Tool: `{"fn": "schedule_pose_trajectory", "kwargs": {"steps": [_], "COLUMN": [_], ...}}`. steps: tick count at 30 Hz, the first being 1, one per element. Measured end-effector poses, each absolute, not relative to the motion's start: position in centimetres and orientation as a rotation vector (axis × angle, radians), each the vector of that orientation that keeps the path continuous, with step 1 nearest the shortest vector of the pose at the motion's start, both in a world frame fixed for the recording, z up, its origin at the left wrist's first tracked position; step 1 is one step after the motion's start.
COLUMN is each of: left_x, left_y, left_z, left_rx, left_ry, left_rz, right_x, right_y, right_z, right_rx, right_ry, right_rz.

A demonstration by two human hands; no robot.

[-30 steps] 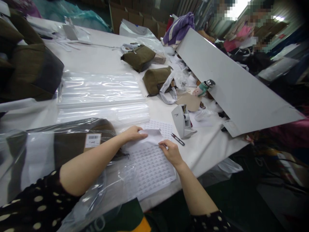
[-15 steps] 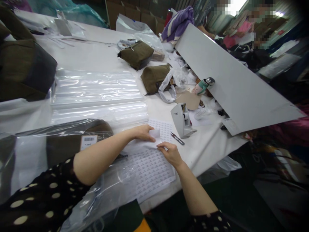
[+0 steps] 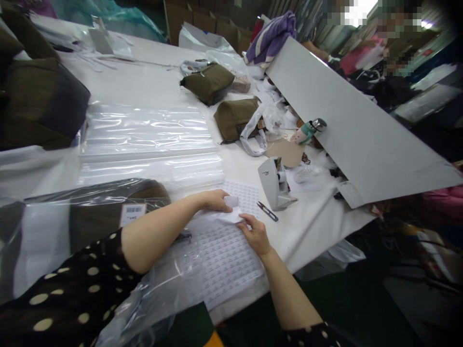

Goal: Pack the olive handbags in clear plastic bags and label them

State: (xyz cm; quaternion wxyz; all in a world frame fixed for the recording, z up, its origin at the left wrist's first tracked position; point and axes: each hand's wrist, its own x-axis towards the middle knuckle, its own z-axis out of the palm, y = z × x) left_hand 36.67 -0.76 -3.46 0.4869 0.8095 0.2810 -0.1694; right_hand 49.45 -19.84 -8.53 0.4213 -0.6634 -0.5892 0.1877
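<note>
My left hand (image 3: 216, 200) is closed on a small piece of white paper (image 3: 230, 215), its upper edge curling up by the fingertips. My right hand (image 3: 256, 234) pinches the same piece at its right edge. Both hands are above a sheet of printed labels (image 3: 231, 258) covered in rows of small dark text. Left of the hands, under my left forearm, lies a dark olive bag (image 3: 94, 217) in a clear plastic bag (image 3: 173, 270). A white barcode tag (image 3: 133, 212) shows through the plastic.
Thread snips (image 3: 267, 211) and a white tape dispenser (image 3: 271, 185) sit right of the hands. Beyond are flat clear plastic bags (image 3: 148, 130), olive pouches (image 3: 238, 118), a green bottle (image 3: 307, 131) and a slanted white board (image 3: 347, 115). A larger olive bag (image 3: 39, 101) stands far left.
The view has shifted slightly, moving the scene a little to the right. Both hands keep hold of the white paper, and my right fingertips have shifted slightly along its edge.
</note>
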Motion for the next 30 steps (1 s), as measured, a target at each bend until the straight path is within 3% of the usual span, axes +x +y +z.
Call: {"fn": "schedule_pose_trajectory", "kwargs": {"steps": [11, 16, 20, 25, 30], "left_x": [36.3, 35.7, 30.5, 17.1, 3.7], "left_y": [-0.5, -0.8, -2.3, -5.7, -7.9], "left_z": [-3.7, -3.3, 0.3, 5.1, 4.1], "left_rx": [2.034, 2.203, 2.378, 2.632, 2.461], "left_ry": [0.638, 0.74, 0.72, 0.679, 1.411], "left_rz": [-0.351, -0.11, 0.182, 0.709, 1.138], "right_x": [49.1, 48.1, 46.3, 41.4, 31.5], "right_y": [-20.5, -20.7, -20.1, -16.4, -11.0], "right_z": [-9.0, -6.4, -4.1, -1.5, 3.5], "right_rx": [-1.532, -1.643, -1.553, -1.341, -1.098], "right_ry": [-1.511, -1.3, -0.961, -0.81, -0.913], "right_rz": [0.31, 0.121, 0.538, 0.997, 1.34]}}
